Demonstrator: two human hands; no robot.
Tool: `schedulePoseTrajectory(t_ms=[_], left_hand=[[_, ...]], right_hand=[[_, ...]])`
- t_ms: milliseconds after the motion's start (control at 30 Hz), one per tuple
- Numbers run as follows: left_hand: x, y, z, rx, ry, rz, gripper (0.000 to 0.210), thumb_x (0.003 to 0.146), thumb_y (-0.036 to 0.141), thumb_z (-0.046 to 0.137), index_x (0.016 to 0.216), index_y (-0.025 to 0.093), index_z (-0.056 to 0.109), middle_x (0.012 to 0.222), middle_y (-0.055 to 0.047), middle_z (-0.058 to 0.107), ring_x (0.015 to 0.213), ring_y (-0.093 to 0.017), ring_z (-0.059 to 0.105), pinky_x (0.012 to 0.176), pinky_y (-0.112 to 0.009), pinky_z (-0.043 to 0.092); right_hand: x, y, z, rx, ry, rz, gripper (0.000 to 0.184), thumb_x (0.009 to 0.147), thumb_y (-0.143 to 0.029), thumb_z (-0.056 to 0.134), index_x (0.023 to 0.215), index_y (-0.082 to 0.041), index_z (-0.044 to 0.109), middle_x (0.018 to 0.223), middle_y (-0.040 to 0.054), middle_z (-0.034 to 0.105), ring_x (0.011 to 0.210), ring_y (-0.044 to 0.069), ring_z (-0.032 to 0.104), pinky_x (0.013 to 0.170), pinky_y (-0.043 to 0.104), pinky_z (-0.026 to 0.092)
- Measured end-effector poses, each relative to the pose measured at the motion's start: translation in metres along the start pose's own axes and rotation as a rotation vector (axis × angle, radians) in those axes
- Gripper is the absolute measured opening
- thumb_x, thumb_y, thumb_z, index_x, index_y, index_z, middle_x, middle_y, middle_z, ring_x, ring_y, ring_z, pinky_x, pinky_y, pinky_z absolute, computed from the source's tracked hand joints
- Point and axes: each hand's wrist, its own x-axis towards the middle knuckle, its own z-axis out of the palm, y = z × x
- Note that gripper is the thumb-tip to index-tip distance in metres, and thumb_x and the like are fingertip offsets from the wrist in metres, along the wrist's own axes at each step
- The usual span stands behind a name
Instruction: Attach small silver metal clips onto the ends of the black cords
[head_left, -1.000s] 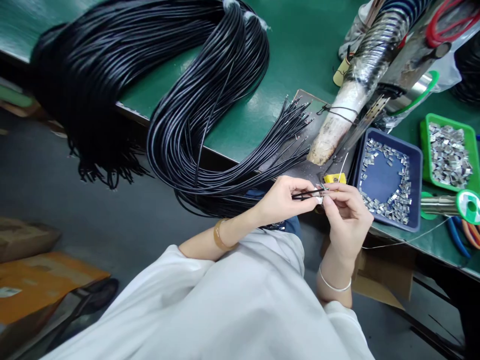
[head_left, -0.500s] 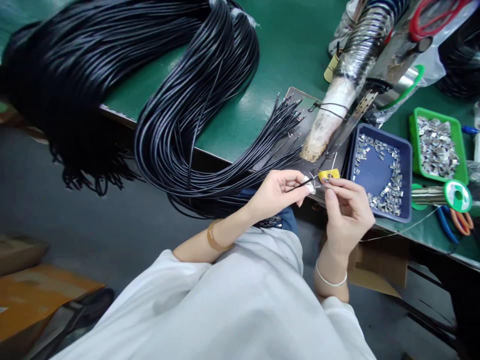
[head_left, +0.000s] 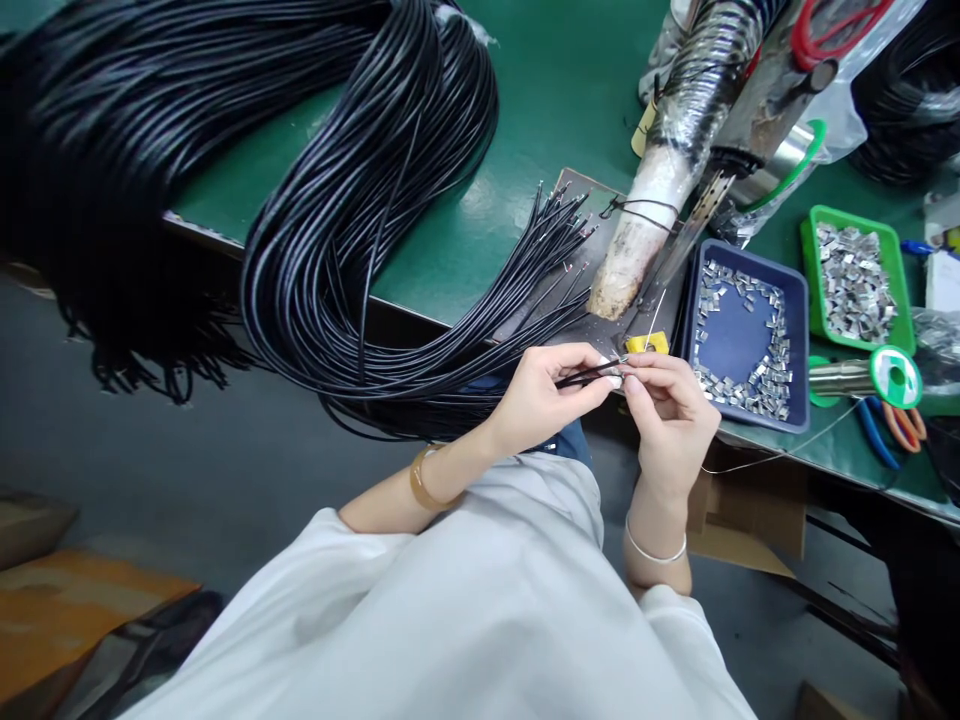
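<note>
My left hand (head_left: 559, 392) is closed around a black cable (head_left: 581, 378), its stripped end pointing right. White coverings sit on some of its fingertips. Against that cable end, my right hand (head_left: 667, 410) has its thumb and forefinger pinched together; what lies between them is too small to make out. Just behind the fingertips stands a small yellow holder (head_left: 648, 343) at the table edge, with a thin solder wire (head_left: 656, 312) rising from it. A thick bundle of black cables (head_left: 420, 345) runs from the table toward my left hand.
Right of my hands sits a blue tray (head_left: 799, 345) of small metal clips, with a green tray (head_left: 905, 290) of more beyond it. A solder spool (head_left: 895, 377) and pliers (head_left: 892, 435) lie near the edge. A wrapped exhaust duct (head_left: 649, 215) hangs over the work spot.
My right hand has moved left and slightly down from the yellow holder to the cable end in my left hand. The whole view has shifted a little.
</note>
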Motion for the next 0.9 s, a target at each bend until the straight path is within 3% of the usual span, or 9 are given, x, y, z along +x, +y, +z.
schedulePoseTrajectory(t_ms=[133,267,333,467,600,667,767,900], left_hand=[[0.000,0.001,-0.002,0.157,-0.004,0.104,0.012,0.086,0.026,0.066,0.083,0.015,0.067,0.078,-0.003,0.066,0.072,-0.012,0.059,0.069,-0.022,0.048],[0.000,0.001,-0.002,0.561,-0.041,0.352,0.014,0.090,0.019,0.056,0.085,0.015,0.069,0.078,-0.005,0.067,0.072,-0.015,0.058,0.072,-0.026,0.045],[-0.001,0.001,0.000,0.626,-0.045,0.380,0.016,0.091,0.018,0.052,0.086,0.015,0.066,0.080,-0.006,0.067,0.073,-0.015,0.058,0.072,-0.027,0.044],[-0.003,0.003,0.003,0.299,-0.076,0.168,0.012,0.094,0.025,0.053,0.088,0.016,0.059,0.073,-0.002,0.062,0.064,-0.010,0.054,0.065,-0.022,0.043],[-0.002,0.006,0.001,-0.113,-0.176,-0.089,0.019,0.092,0.032,0.061,0.084,0.017,0.052,0.063,0.003,0.056,0.049,-0.006,0.046,0.050,-0.019,0.037],[-0.001,0.007,0.000,-0.203,-0.185,-0.139,0.021,0.089,0.032,0.065,0.084,0.016,0.052,0.061,0.004,0.055,0.046,-0.004,0.041,0.045,-0.018,0.033],[0.000,0.007,-0.001,-0.155,-0.112,-0.062,0.019,0.086,0.030,0.068,0.082,0.015,0.056,0.065,0.002,0.056,0.055,-0.006,0.049,0.054,-0.018,0.041],[0.001,0.005,-0.003,0.166,-0.063,0.164,0.010,0.085,0.020,0.064,0.081,0.012,0.068,0.071,-0.001,0.061,0.066,-0.009,0.053,0.061,-0.020,0.042]], right_hand=[[0.002,0.003,-0.004,0.018,-0.049,0.001,0.003,0.086,-0.023,0.068,0.085,-0.022,0.070,0.098,0.0033,0.071,0.090,0.016,0.071,0.076,0.031,0.063],[0.002,0.000,-0.008,-0.230,-0.040,-0.129,0.008,0.086,-0.018,0.066,0.090,-0.023,0.071,0.101,0.0037,0.071,0.095,0.017,0.070,0.079,0.033,0.062],[0.002,-0.003,-0.008,-0.279,-0.019,-0.168,0.009,0.085,-0.016,0.066,0.089,-0.023,0.071,0.101,0.0035,0.071,0.096,0.017,0.070,0.080,0.034,0.062],[0.001,-0.005,-0.002,-0.143,0.030,-0.132,0.005,0.085,-0.018,0.067,0.082,-0.022,0.067,0.099,0.0032,0.071,0.095,0.019,0.071,0.081,0.038,0.063],[-0.004,-0.004,0.009,-0.214,0.100,-0.247,0.009,0.083,-0.014,0.067,0.085,-0.023,0.067,0.102,0.0030,0.071,0.097,0.019,0.070,0.088,0.041,0.061],[-0.005,-0.003,0.012,-0.204,0.111,-0.263,0.011,0.083,-0.013,0.068,0.087,-0.024,0.068,0.103,0.0032,0.072,0.097,0.018,0.070,0.086,0.039,0.062],[-0.001,-0.001,0.007,-0.074,0.040,-0.129,0.005,0.085,-0.017,0.067,0.087,-0.023,0.068,0.101,0.0036,0.071,0.093,0.017,0.071,0.080,0.035,0.062],[0.008,0.000,-0.015,-0.010,-0.176,-0.003,0.003,0.086,-0.020,0.068,0.083,-0.021,0.069,0.102,0.0039,0.071,0.091,0.017,0.072,0.077,0.031,0.062]])
